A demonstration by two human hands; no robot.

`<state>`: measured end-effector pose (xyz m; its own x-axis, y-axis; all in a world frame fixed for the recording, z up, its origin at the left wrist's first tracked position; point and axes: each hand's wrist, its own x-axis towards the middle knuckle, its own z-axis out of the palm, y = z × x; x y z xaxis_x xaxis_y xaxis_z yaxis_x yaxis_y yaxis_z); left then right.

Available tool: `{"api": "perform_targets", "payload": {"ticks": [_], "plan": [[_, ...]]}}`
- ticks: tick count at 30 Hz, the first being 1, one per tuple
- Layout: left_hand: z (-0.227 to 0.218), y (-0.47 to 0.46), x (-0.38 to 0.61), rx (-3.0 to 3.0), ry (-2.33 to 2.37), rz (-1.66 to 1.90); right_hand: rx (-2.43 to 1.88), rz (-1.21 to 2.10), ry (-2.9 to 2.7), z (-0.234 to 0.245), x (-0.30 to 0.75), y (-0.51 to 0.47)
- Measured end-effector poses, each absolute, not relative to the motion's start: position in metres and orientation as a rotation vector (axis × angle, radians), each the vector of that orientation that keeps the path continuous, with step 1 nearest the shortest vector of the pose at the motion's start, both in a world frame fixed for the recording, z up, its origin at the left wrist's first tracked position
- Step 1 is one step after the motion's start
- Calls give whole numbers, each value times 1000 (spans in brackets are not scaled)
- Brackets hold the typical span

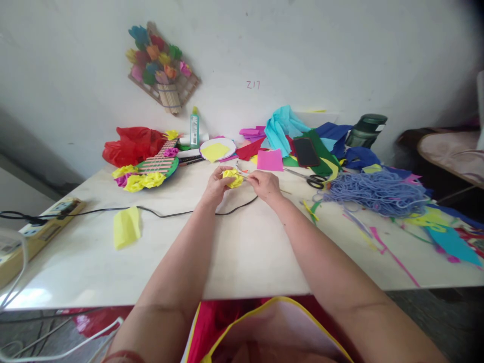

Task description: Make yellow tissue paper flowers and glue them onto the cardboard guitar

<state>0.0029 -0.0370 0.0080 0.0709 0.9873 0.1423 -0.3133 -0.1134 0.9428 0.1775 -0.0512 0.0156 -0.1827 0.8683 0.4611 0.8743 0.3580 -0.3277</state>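
Over the table, my left hand (215, 187) is closed round a crumpled yellow paper flower (233, 178). My right hand (265, 184) pinches a thin stick (286, 191) whose near end meets the flower's right side; its other end sticks out beyond the hand. Whether the stick is inside the flower or only touching it, I cannot tell. Just beyond the hands lies a pink paper square (269, 160). Black-handled scissors (316, 181) rest to the right of my right hand. A folded piece of yellow paper (127, 228) lies to the left.
A black cable (166, 216) crosses the table from a power strip (56, 217). At the back left are a flower-decorated craft (159, 166), a glue bottle (194, 128) and a white plate (232, 147). Rightward lie a phone (306, 152), blue yarn (378, 194) and paper scraps.
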Motion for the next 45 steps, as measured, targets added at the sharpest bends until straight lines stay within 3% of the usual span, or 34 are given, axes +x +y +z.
{"api": "perform_targets", "payload": {"ticks": [12,24,45], "plan": [[9,-38,5,1196,879,1331,-1403,-140,-2382,22,179,-56],[9,-38,4,1165,819,1307,-1374,-136,-2382,22,182,-54],[11,-33,2,1181,983,1585,-1401,-156,-2433,27,183,-58]]}}
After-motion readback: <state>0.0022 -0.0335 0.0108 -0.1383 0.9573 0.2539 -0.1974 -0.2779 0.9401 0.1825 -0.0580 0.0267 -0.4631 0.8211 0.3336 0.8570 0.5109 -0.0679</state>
